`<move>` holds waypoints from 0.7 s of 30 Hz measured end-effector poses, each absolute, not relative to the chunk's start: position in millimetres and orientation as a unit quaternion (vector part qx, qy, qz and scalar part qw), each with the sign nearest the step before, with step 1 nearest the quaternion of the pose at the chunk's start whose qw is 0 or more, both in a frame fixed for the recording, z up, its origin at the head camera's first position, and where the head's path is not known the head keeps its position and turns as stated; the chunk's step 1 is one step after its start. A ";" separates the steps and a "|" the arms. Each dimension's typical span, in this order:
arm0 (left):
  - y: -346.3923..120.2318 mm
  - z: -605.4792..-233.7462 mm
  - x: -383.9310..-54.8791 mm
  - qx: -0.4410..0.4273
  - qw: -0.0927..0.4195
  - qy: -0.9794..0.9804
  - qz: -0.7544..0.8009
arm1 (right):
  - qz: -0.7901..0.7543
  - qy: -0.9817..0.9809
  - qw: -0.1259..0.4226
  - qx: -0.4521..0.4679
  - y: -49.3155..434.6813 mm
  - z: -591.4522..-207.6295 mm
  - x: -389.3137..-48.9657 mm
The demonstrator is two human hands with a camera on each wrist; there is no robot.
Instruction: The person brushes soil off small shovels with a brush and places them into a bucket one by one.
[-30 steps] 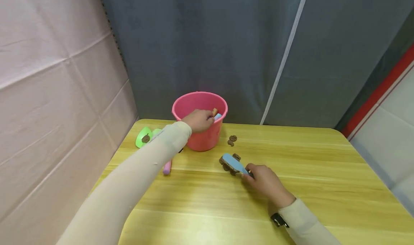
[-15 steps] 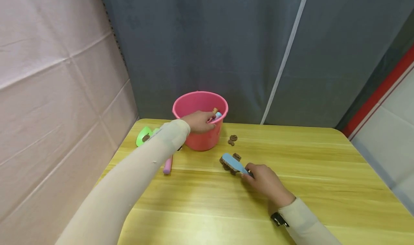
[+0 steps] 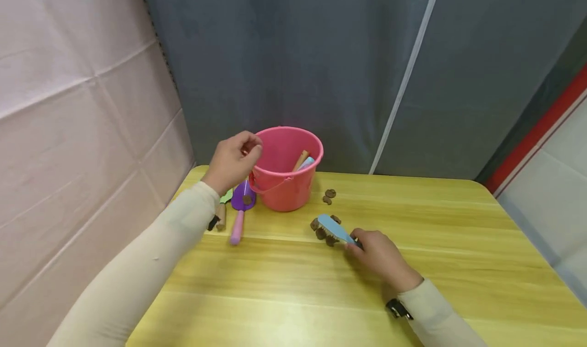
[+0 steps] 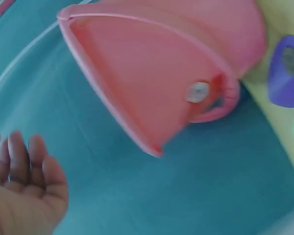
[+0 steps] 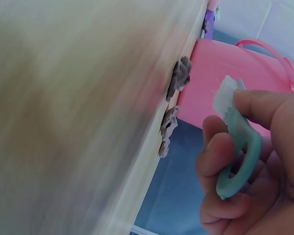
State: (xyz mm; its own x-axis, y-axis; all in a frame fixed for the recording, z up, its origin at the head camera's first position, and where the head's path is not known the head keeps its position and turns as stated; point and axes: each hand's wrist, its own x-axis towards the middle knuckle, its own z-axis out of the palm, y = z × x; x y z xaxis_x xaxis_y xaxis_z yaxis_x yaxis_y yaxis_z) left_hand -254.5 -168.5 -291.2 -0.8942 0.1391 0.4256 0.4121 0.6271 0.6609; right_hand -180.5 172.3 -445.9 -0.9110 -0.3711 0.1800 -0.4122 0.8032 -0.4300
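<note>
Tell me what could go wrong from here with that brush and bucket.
The blue brush in the right hand is right at the brown lumps, so a quick sweep might scatter them across the table. The left hand is close to the rim of the pink bucket and might knock it. The purple scoop beside it could lose its brown lump if bumped.
</note>
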 end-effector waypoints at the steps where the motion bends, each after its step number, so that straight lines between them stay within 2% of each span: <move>1: -176.1 -295.5 -251.7 -0.137 0.175 -0.887 -0.404 | 0.237 -0.949 0.045 0.204 173.9 -444.4 -179.9; 3: -190.5 -308.9 -249.8 -0.105 0.166 -0.898 -0.393 | 0.239 -0.950 0.044 0.195 176.9 -442.1 -178.9; 5: -202.1 -328.7 -251.2 -0.081 0.130 -0.919 -0.363 | 0.238 -0.952 0.042 0.188 180.3 -441.3 -178.3; 10: -212.2 -386.1 -254.5 -0.071 -0.043 -0.963 -0.257 | 0.238 -0.954 0.038 0.178 185.4 -442.1 -177.3; 12: -209.6 -404.4 -253.9 -0.056 -0.091 -0.971 -0.215 | 0.240 -0.953 0.041 0.179 186.3 -442.5 -177.2; 14: -206.1 -417.9 -253.9 -0.034 -0.108 -0.977 -0.181 | 0.242 -0.952 0.043 0.181 186.6 -442.5 -177.0; 21: -201.0 -432.6 -256.5 0.003 -0.094 -0.981 -0.171 | 0.244 -0.953 0.044 0.177 187.0 -441.4 -176.3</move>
